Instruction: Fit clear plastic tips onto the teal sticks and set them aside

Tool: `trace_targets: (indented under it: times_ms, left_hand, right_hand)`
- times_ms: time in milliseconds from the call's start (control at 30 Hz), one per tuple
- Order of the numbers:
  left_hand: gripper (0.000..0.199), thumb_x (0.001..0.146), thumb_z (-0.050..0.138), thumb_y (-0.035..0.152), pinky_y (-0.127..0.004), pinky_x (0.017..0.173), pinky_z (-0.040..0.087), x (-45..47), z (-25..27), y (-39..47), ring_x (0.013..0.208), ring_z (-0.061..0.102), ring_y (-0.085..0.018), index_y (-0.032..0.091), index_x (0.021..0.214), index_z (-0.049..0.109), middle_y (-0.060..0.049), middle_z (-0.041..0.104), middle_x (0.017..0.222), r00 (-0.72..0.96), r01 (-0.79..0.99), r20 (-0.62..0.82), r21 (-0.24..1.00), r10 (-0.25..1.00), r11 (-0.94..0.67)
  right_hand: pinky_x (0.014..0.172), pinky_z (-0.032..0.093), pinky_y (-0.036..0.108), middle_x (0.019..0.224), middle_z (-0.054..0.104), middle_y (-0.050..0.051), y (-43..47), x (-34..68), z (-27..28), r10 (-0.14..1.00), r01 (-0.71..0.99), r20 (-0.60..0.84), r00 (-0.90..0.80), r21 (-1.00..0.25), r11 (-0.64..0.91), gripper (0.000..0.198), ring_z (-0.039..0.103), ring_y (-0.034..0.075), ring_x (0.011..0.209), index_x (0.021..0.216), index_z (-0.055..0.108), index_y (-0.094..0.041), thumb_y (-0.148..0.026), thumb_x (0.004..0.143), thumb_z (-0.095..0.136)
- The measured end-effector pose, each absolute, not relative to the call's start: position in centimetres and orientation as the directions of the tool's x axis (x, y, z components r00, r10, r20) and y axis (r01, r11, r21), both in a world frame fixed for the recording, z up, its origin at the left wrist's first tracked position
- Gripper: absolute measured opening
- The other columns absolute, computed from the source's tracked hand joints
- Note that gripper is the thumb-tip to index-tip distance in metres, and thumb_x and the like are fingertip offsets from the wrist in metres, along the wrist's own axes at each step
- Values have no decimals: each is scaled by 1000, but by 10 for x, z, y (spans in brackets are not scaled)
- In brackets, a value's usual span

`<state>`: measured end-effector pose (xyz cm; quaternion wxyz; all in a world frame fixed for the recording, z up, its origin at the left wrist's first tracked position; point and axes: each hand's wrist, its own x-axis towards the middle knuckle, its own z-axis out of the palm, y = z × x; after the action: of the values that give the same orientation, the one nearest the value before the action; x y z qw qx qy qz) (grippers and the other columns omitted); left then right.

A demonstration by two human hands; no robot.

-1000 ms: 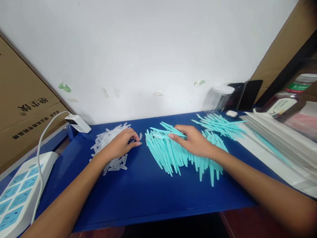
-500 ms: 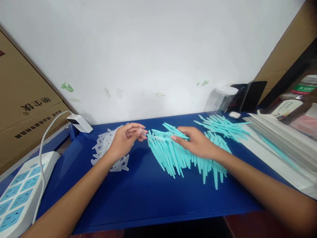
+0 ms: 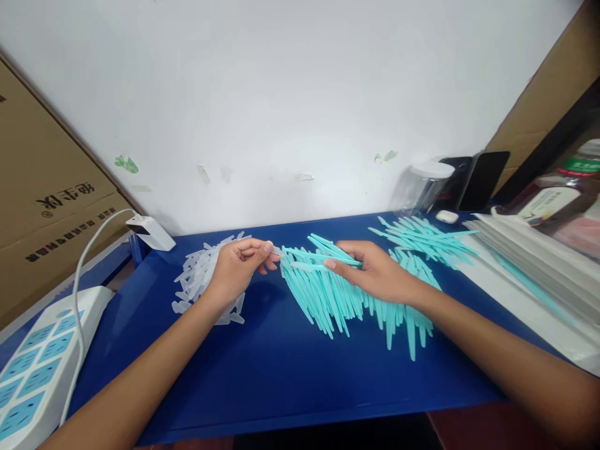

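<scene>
My left hand (image 3: pixel 248 262) is closed in a pinch on a small clear plastic cap (image 3: pixel 277 251), which meets the left end of a thin turquoise eyebrow razor (image 3: pixel 309 255). My right hand (image 3: pixel 368 269) grips a few such razors, their ends pointing left. Below it lies a wide pile of turquoise razors (image 3: pixel 323 300), side by side on the blue table (image 3: pixel 281 375). Beside and partly behind my left hand is a heap of translucent caps (image 3: pixel 199 275). Whether the cap sits around the razor's tip or only touches it is hard to tell.
At the back right lies another group of turquoise razors (image 3: pixel 424 237), near a clear jar (image 3: pixel 426 187), a white earbud case (image 3: pixel 447 217) and a stack of plastic packets (image 3: pixel 529 262). A power strip (image 3: pixel 42 369) and white charger (image 3: pixel 152 233) stand left.
My left hand has moved slightly right and down, bringing the cap to the end of a razor. One razor now sticks out farther left from my right hand.
</scene>
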<state>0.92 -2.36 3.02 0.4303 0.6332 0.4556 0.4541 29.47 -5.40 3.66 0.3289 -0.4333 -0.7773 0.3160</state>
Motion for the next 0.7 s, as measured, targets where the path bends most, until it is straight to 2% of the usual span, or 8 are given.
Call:
trace_targets:
  times_ms: [200,367,433,500,600,667,700]
  left_hand:
    - [29,85,81,45,-25,59,52,15,27,-28,63,64,-13,16,84,79,-5,75,76,148,132,184,970,972,-204]
    - [27,85,82,44,-25,60,51,27,20,-37,62,61,-13,17,80,78,-2,71,70,185,117,189,970,964,-213]
    - [28,86,80,45,-26,64,52,25,23,-37,66,62,-14,18,79,78,-3,71,73,200,144,216,958,956,-246]
    - [30,90,76,48,-29,70,54,16,30,-30,74,66,-16,18,89,80,-5,74,83,214,228,264,923,941,-310]
    - [39,94,68,50,-33,77,54,-11,40,-13,82,68,-19,21,119,76,-7,76,97,207,483,364,769,908,-419]
    - [37,91,72,51,-34,77,52,-29,41,0,80,66,-20,21,112,76,-5,73,89,224,705,437,545,871,-455]
    - [34,91,72,51,-35,75,51,-36,40,4,78,64,-21,21,106,76,-5,71,86,283,771,410,440,867,-460]
  right_hand:
    - [57,25,28,71,28,-5,-56,292,36,857,461,252,-450,-756,464,48,31,12,62,72,31,-23,-49,102,58]
    - [56,26,28,73,34,-5,-61,286,34,853,368,217,-474,-832,415,42,36,12,62,75,42,-22,-48,102,60]
    - [57,27,28,74,37,-4,-62,285,34,852,344,203,-483,-850,398,40,38,12,62,77,45,-22,-48,102,59]
    - [57,28,28,73,37,-4,-61,284,35,858,349,201,-473,-851,392,41,38,12,62,76,43,-22,-50,103,58]
    - [58,26,28,71,30,-5,-59,287,35,876,422,197,-440,-816,395,48,32,12,61,72,34,-23,-52,102,56]
    - [58,24,29,71,25,-5,-57,290,35,882,474,188,-432,-784,400,52,29,12,61,71,28,-23,-54,101,57]
    - [59,24,29,71,24,-5,-56,291,35,883,490,182,-433,-774,400,53,28,12,61,71,27,-24,-54,101,58]
